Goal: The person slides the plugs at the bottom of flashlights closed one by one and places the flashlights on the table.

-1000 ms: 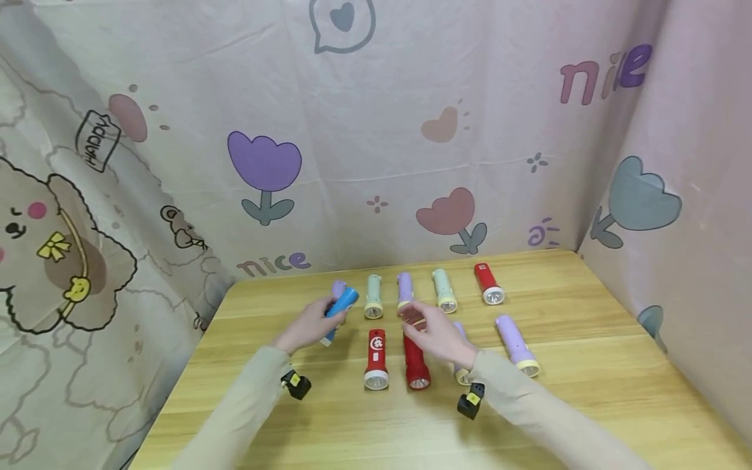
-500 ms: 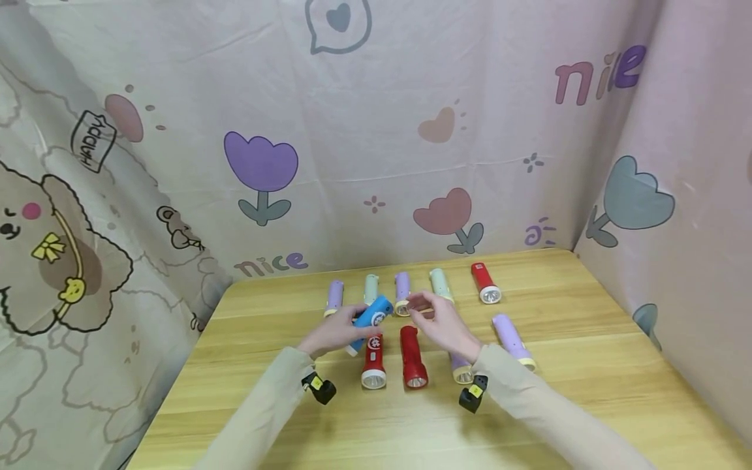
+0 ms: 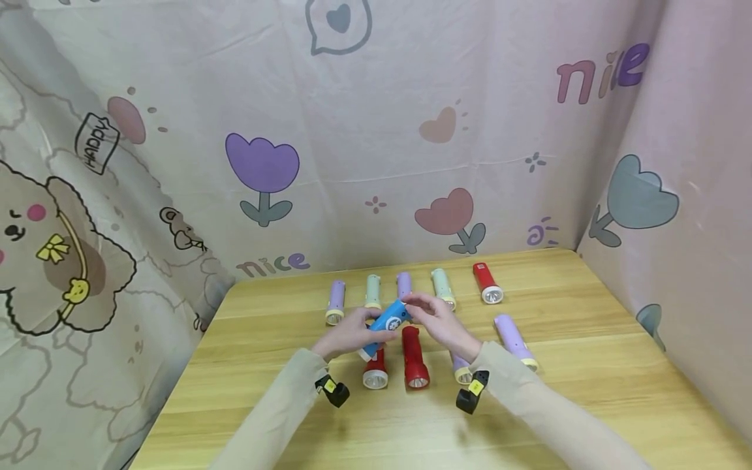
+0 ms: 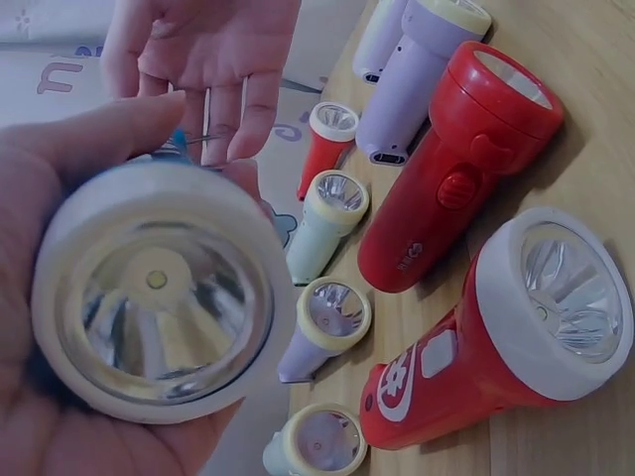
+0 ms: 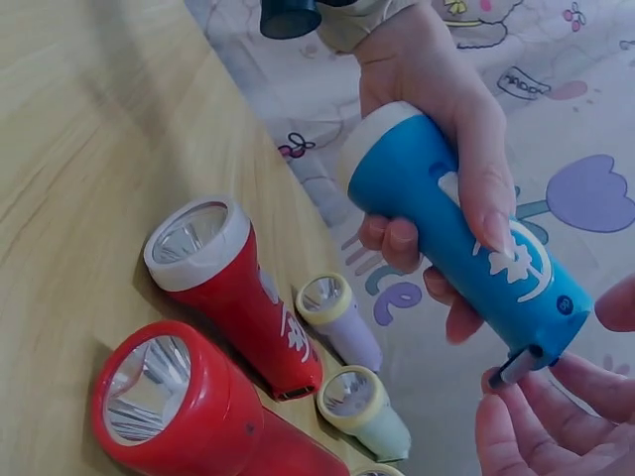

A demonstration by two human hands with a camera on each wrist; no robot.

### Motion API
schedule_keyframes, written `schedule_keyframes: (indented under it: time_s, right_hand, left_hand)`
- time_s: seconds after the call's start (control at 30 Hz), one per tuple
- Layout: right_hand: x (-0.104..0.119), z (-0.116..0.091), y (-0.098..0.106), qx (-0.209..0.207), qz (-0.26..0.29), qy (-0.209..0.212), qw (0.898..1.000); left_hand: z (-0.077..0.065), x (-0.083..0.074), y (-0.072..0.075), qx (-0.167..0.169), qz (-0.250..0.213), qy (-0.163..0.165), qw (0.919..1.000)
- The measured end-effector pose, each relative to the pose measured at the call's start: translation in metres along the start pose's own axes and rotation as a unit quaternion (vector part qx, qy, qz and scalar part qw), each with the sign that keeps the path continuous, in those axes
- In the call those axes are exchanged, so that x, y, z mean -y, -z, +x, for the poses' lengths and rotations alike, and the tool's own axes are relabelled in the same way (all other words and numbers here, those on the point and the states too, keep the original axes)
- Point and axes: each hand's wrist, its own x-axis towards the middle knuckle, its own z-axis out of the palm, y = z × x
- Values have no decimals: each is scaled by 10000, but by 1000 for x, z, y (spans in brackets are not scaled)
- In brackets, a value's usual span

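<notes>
My left hand (image 3: 349,334) grips a blue flashlight (image 3: 390,318) above the table, its white-rimmed lens end toward my wrist and its tail tilted up to the right. A white emblem (image 5: 516,263) shows on its body by my thumb. At the tail a small dark-and-pale tab (image 5: 518,367) sticks out. My right hand (image 3: 440,321) is at that tail, fingertips right by the tab, thumb apart on the other side. Below the hands lie a white-rimmed red flashlight (image 3: 375,377), partly hidden, and an all-red flashlight (image 3: 414,356).
Behind the hands a row holds a purple flashlight (image 3: 335,300), a green flashlight (image 3: 373,290), more purple and green ones, and a red flashlight (image 3: 485,281). Purple flashlights lie under my right wrist (image 3: 461,371) and farther right (image 3: 516,339). A printed curtain (image 3: 352,130) hangs behind the wooden table (image 3: 282,424).
My left hand has carried the blue flashlight rightward, over the white-rimmed red one, until its tail meets my right hand. The right hand has shifted only slightly.
</notes>
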Motion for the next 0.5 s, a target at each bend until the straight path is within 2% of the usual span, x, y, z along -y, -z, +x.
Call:
schedule_keyframes:
  time_s: [0.23,0.5]
  right_hand:
    - [2,-2,1,97,-87,-153,9998]
    - [2,-2,0,170,248,-377,9988]
  left_hand:
    - [1,4,0,-82,-11,-40,10000]
    - [1,9,1,-327,257,-202,9989]
